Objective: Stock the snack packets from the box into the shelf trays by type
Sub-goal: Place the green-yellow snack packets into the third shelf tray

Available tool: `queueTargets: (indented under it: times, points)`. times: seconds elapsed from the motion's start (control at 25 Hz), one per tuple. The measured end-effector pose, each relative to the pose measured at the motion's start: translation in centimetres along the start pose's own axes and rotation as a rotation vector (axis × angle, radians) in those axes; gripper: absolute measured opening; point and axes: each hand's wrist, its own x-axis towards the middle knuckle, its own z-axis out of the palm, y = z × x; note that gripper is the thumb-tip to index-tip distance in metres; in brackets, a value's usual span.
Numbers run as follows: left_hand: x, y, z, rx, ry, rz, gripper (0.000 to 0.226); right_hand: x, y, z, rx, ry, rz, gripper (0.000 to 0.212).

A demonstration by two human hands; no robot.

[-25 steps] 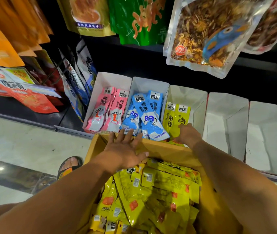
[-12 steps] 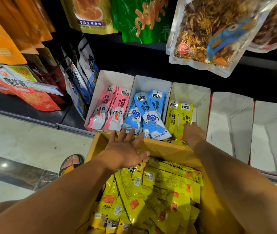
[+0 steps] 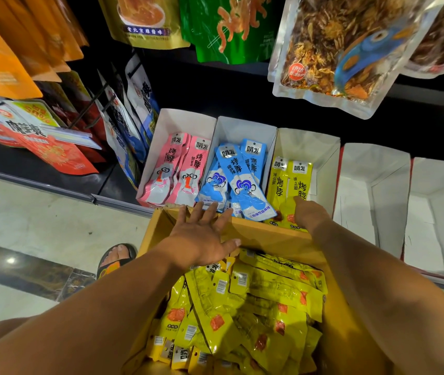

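Left hand lies flat, fingers spread, on the cardboard box far rim. Right hand rests on yellow packets in the third tray; its grip cannot be told. More yellow packets fill the box below both hands.

Right hand fingers hidden behind the cardboard box rim, grip unreadable. Lower ends of the yellow packets in the tray covered. Hanging pouches cropped by the top edge.
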Motion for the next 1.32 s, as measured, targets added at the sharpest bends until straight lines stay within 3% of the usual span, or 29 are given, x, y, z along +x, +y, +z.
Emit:
queueTargets:
  times: [0.48,0.72,0.88,1.0,1.16,1.32]
  points:
    - [-0.4,-0.9,0.1,0.004,0.040,0.046,0.075,-1.9,1.6,-3.0,0.001,-0.047,-0.114,0.076]
    - [-2.1,-1.8,1.5,-0.004,0.151,0.081,0.072,-7.8,1.1,-7.7,-0.159,0.154,-0.234,0.063]
    - [-4.2,-3.4,2.7,0.011,0.217,0.087,0.074,-12.7,-0.6,-8.0,0.075,0.297,-0.323,0.050]
    - [-6.1,-5.4,3.8,0.036,0.228,0.065,0.076,-16.9,-2.8,-6.7,0.282,0.372,-0.459,0.028]
    - [-8.2,-7.2,5.2,0.049,0.170,0.037,0.076,-20.7,-4.9,-2.5,0.288,0.290,-0.509,0.014]
    - [-8.8,-8.3,5.9,0.098,0.146,0.035,0.078,-22.2,-6.6,5.3,0.165,-0.034,-0.400,0.016]
